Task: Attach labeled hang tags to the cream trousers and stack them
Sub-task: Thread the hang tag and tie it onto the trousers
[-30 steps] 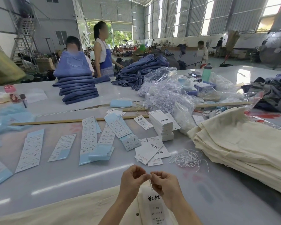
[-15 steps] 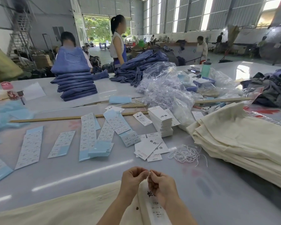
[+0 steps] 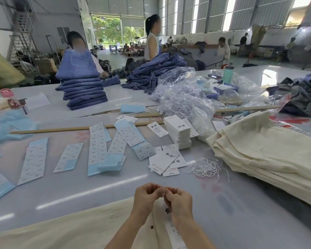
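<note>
One pair of cream trousers (image 3: 75, 230) lies flat along the near table edge. Above its waistband my left hand (image 3: 144, 200) and my right hand (image 3: 178, 203) meet fingertip to fingertip, pinching a thin white string. A white hang tag (image 3: 169, 215) with black characters hangs on that string under my right hand, partly hidden by it. A stack of folded cream trousers (image 3: 269, 155) sits at the right. Loose white strings (image 3: 206, 168) lie beside it. Loose hang tags (image 3: 166, 161) and a neat pile of tags (image 3: 177, 131) are at the centre.
Several blue-and-white label sheets (image 3: 97, 148) lie across the left half of the table. A long wooden ruler (image 3: 61, 129) runs behind them. Clear plastic bags (image 3: 183, 97), folded jeans (image 3: 83, 88) and a green bottle (image 3: 228, 72) stand farther back. People work beyond the table.
My hands stay together over the waistband, my right hand now covering more of the tag. The view has tilted up slightly. The standing person behind has walked to the right.
</note>
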A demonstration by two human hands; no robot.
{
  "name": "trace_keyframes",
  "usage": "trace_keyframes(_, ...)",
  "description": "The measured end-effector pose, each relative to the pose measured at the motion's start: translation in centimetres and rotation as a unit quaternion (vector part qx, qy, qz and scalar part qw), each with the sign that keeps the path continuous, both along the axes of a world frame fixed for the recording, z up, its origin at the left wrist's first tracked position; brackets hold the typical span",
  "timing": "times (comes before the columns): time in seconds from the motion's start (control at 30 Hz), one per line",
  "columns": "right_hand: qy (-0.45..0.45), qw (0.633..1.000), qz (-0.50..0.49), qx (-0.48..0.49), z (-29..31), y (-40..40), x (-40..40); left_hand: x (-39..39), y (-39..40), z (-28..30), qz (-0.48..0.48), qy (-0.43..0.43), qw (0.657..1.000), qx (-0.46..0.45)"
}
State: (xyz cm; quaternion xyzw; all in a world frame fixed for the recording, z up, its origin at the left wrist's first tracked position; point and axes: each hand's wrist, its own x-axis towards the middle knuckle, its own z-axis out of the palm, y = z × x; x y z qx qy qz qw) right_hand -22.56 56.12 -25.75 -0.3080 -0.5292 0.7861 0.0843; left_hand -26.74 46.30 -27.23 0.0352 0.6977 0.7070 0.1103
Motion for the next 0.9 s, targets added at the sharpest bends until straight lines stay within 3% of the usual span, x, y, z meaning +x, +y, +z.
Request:
trace_keyframes(0.13, 0.022, 0.991, 0.027, 0.131, 0.0, 0.9, 0.6, 0.4, -0.7, -0.3, 0.009, 0.009, 0.999, -0.051)
trace_keyframes(0.23, -0.026, 0.937, 0.045, 0.346, -0.5, 2.4, 1.6, 0.8, -2.2, -1.0, 0.041, 0.011, 0.993, -0.106)
trace_keyframes(0.3, -0.081, 0.901, 0.103, 0.413, -0.9, 3.2, 2.8, 1.0, -3.6, -1.6, 0.058, 0.020, 0.987, -0.147)
trace_keyframes(0.43, -0.150, 0.869, 0.211, 0.423, -1.5, 2.7, 4.9, 1.7, -6.2, -2.0, 0.090, 0.028, 0.977, -0.191)
trace_keyframes(0.53, -0.139, 0.865, 0.189, 0.444, -1.1, 2.3, 5.7, 2.3, -8.6, -2.2, 0.113, 0.033, 0.967, -0.226)
trace_keyframes(0.6, -0.109, 0.885, 0.150, 0.428, -0.8, 2.5, 6.1, 2.6, -11.0, -2.4, 0.145, 0.038, 0.956, -0.254)
trace_keyframes(0.7, -0.081, 0.972, 0.106, 0.193, -0.1, 1.8, 6.6, 3.3, -15.4, -2.5, 0.221, 0.062, 0.921, -0.315)
trace_keyframes(0.77, -0.097, 0.981, 0.137, 0.100, -0.1, 0.7, 6.7, 3.9, -18.5, -2.7, 0.269, 0.063, 0.895, -0.350)
trace_keyframes(0.83, -0.102, 0.942, 0.243, 0.207, -0.4, -0.5, 6.9, 4.9, -21.9, -3.1, 0.296, 0.049, 0.870, -0.391)
trace_keyframes(0.9, -0.092, 0.882, 0.260, 0.383, -0.4, -1.2, 7.0, 6.2, -24.8, -4.0, 0.283, 0.043, 0.826, -0.486)
